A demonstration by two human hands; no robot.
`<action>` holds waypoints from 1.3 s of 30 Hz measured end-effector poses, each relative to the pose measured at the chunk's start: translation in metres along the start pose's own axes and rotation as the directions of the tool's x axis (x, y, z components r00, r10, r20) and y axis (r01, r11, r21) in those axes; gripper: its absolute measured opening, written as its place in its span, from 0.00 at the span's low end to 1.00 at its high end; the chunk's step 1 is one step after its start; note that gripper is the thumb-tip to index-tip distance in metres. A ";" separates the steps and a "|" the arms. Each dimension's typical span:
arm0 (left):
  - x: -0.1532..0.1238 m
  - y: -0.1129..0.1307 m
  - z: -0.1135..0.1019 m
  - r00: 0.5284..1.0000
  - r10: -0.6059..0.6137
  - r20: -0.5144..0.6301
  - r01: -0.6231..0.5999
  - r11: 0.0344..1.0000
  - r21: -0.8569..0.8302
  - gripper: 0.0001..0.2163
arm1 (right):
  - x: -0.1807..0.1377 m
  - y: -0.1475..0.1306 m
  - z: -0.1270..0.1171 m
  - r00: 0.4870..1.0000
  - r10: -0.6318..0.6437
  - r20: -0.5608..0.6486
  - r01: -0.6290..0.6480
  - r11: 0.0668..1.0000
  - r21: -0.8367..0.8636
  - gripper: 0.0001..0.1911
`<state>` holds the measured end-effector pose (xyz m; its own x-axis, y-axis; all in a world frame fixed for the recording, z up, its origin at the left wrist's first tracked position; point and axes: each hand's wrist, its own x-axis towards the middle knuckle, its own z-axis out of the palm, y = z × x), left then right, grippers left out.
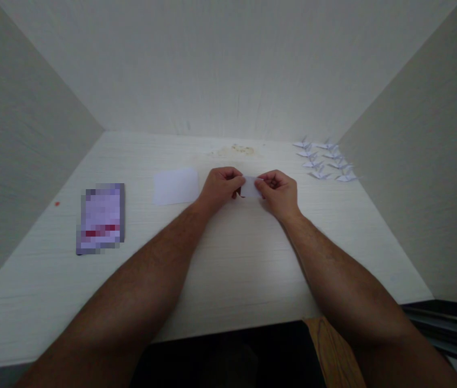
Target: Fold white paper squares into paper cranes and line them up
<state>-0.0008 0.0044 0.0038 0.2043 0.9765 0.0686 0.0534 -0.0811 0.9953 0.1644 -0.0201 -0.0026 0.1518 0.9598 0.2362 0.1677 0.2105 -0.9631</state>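
Note:
Between my two hands, above the middle of the white table, is a small white piece of paper (251,187). My left hand (223,186) pinches its left edge with thumb and fingers. On the right edge, my right hand (279,191) grips the paper with the thumb on top. Whether the paper is folded, I cannot tell. A larger white sheet of paper (175,186) lies flat on the table, just left of my left hand. Several white folded paper cranes (321,160) stand in a cluster beyond my right hand.
A blurred purple, book-like object (101,218) lies on the table (244,269) at the left, with a small red spot beside it. Pale walls close in the back (220,70) and both sides. A yellowish stain (242,149) marks the table near the back wall.

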 end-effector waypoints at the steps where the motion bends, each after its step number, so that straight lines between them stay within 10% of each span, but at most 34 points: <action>1: 0.000 0.000 0.000 1.000 -0.005 -0.003 0.005 1.000 -0.001 0.06 | 0.000 -0.001 0.000 1.000 0.003 0.003 -0.003 1.000 0.002 0.06; 39: 0.000 0.002 -0.001 0.997 -0.016 -0.072 0.009 0.994 -0.105 0.06 | -0.007 0.006 0.002 0.992 -0.118 0.044 0.118 0.993 0.004 0.02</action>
<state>-0.0019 0.0048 0.0060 0.1326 0.9895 0.0569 -0.0475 -0.0510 0.9976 0.1620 -0.0248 -0.0100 0.0876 0.9354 0.3425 0.1802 0.3232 -0.9290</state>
